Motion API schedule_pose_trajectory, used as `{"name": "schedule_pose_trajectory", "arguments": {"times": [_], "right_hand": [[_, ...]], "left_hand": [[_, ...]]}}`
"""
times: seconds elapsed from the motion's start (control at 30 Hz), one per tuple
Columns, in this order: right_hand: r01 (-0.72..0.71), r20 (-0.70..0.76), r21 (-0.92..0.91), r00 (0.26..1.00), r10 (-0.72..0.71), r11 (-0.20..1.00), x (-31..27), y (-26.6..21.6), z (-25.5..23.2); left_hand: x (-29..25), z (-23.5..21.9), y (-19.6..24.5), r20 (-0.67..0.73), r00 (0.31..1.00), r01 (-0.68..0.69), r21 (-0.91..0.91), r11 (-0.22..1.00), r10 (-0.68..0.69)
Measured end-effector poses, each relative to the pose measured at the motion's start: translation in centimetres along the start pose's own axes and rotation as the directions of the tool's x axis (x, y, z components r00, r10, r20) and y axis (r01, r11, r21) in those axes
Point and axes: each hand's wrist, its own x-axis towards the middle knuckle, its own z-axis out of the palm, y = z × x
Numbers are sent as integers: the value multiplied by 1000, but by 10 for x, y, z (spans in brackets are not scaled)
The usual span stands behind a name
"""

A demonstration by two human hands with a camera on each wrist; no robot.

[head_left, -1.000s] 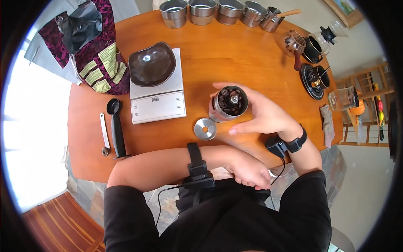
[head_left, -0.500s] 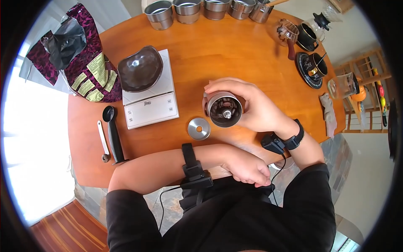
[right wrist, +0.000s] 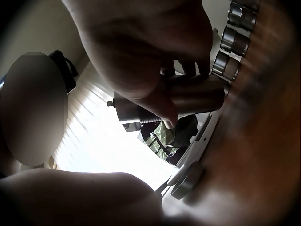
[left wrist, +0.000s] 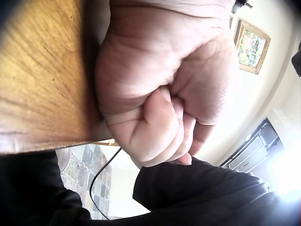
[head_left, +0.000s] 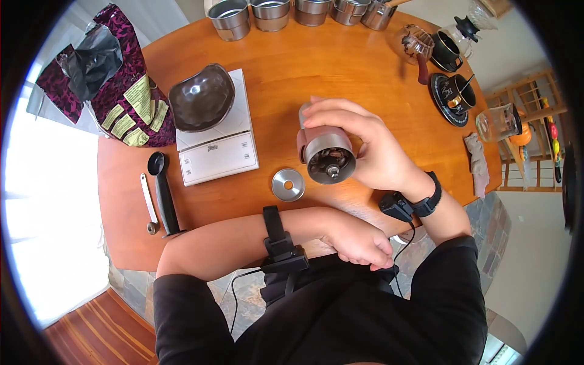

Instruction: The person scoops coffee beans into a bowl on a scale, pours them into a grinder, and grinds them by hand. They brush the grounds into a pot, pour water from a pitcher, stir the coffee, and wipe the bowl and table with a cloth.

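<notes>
The right hand (head_left: 380,146) grips a cylindrical metal grinder (head_left: 330,152), tilted so that its mouth with dark beans and a central shaft faces the person. In the right wrist view the hand (right wrist: 146,56) wraps round the grinder body (right wrist: 195,94), thumb on the near side. A silver ring-shaped lid (head_left: 288,185) lies on the table just left of the grinder. The left hand (head_left: 364,244) is curled with nothing visible in it, at the table's near edge; the left wrist view shows its folded fingers (left wrist: 162,129).
A brown bowl (head_left: 202,98) sits on a white scale (head_left: 219,159), beside an opened patterned bag (head_left: 135,100). Further left lie a black scoop (head_left: 164,194) and a small spoon (head_left: 148,204). Metal cups (head_left: 271,13) line the back; a glass server (head_left: 416,44) and black cup (head_left: 460,92) stand right.
The right hand has closed round the grinder and tilted it, its mouth now turned toward the person. The head view has shifted slightly. The left hand remains curled in about the same place.
</notes>
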Motion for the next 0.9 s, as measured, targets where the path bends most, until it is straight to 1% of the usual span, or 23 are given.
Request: {"name": "schedule_pose_trajectory", "arguments": {"times": [0.17, 0.23, 0.37, 0.43, 0.47, 0.53, 0.6, 0.67, 0.73, 0.8, 0.83, 0.87, 0.9], "right_hand": [[1, -23, -10, 1000, -1, 1000, 1, 1, 2], [-94, 3, 15, 996, 94, 995, 0, 2, 1], [-56, -19, 6, 998, 56, 998, 1, 4, 1], [-101, 2, 105, 995, 101, 989, 1, 7, 1], [-91, 2, 108, 996, 92, 990, 1, 8, 0], [-277, 85, 330, 961, 264, 902, -1, 9, -3], [-253, 108, 355, 967, 230, 900, 0, 20, -7], [-326, 197, 544, 945, 260, 773, -1, 30, -8], [-329, 231, 567, 944, 238, 756, 0, 30, -10], [-342, 261, 598, 938, 227, 725, -1, 32, -11], [-325, 256, 609, 944, 209, 724, -1, 34, -13], [-328, 280, 613, 941, 190, 719, -2, 36, -14], [-333, 304, 618, 937, 174, 712, -4, 39, -16]], "left_hand": [[-1, 0, 1, 3, 1000, 0, 4, 1000, 0], [-2, 0, 2, -1, 1000, 0, -12, 1000, 0], [-1, 1, 1, -11, 1000, -6, -26, 1000, 5], [-3, 1, 4, 3, 1000, 26, -36, 999, -26], [-4, 1, 4, -5, 1000, 30, -35, 999, -31], [-3, 1, 4, -5, 1000, 22, -40, 999, -23], [-3, 1, 3, -17, 1000, 22, -18, 1000, -22], [0, 3, 0, -31, 999, 21, -7, 1000, -22], [1, 3, -2, -54, 998, 19, 95, 995, -14], [-4, 9, 3, -96, 995, 31, 119, 992, -20], [-14, 19, 14, -174, 985, 38, 318, 947, 19], [-26, 30, 26, -236, 969, 59, 502, 863, 71], [-43, 42, 40, -311, 946, 106, 550, 829, 86]]}}
